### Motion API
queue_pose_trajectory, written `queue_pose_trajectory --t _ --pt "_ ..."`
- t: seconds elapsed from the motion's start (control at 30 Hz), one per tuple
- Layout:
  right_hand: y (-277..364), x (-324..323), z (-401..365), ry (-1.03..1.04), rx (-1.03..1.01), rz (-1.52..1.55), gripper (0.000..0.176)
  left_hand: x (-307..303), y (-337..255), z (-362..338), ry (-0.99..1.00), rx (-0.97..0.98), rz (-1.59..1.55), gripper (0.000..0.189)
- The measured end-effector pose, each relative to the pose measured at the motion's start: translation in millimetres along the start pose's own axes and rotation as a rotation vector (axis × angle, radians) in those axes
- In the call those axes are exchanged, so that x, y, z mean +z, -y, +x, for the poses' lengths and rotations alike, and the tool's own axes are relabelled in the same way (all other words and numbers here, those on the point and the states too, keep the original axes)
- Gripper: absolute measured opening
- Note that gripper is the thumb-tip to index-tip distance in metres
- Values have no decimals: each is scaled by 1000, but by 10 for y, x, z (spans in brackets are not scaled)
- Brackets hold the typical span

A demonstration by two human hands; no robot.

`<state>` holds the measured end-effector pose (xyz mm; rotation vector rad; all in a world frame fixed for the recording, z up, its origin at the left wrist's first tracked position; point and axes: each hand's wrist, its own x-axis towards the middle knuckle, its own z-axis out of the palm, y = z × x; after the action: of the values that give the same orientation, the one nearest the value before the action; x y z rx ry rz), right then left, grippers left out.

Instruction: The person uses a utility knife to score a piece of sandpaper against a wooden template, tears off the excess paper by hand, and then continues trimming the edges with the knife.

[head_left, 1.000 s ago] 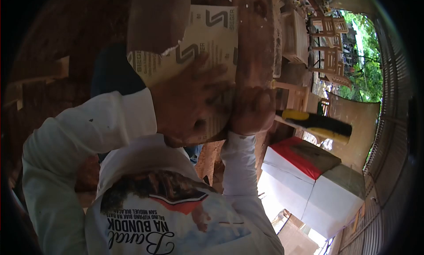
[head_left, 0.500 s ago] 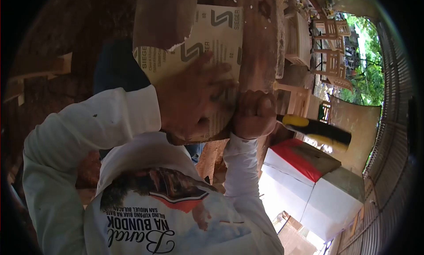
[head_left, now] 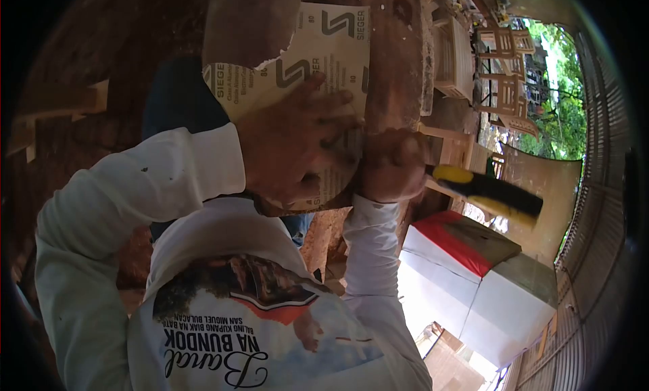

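Note:
A sheet of Sieger sandpaper point(head_left: 331, 42), printed side up, lies on the brown wooden surface point(head_left: 393, 59). My left hand point(head_left: 294, 137) rests on the sheet with its fingers spread. At the sheet's right edge my right hand point(head_left: 392, 166) is closed around the part of a tool beside its black and yellow handle point(head_left: 488, 191). The handle sticks out to the right of the fist; what lies inside the fist is hidden. A brown piece with a torn edge point(head_left: 250, 26) covers the sheet's upper left part.
On the right stands a white box-like object point(head_left: 473, 289) with a red strip point(head_left: 453, 242). Wooden chairs point(head_left: 503, 97) and a slatted wooden piece point(head_left: 454, 56) are at the upper right. A wooden frame piece point(head_left: 67, 101) is at the left.
The sheet and my left hand appear slightly higher in view. My right hand has shifted slightly up, and the tool's handle slightly right.

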<state>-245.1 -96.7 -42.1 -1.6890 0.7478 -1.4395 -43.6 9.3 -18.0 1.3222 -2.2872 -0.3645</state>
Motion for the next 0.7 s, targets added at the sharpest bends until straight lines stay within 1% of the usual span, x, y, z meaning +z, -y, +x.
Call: queue_pose_trajectory --t 0.07,0.17,0.27,0.37,0.7 --pt "257 -83 162 145 406 709 32 49 16 -18 -29 2 1 60" --pt "347 -83 239 205 438 627 34 84 2 -28 -40 11 1 59" --pt "301 6 165 143 436 615 32 47 8 -17 -44 4 -4 58" --pt "263 -28 200 255 473 661 32 36 -18 -19 -40 -9 -20 56" --pt "188 -21 197 246 460 653 34 26 -18 -18 -23 -13 -42 59"
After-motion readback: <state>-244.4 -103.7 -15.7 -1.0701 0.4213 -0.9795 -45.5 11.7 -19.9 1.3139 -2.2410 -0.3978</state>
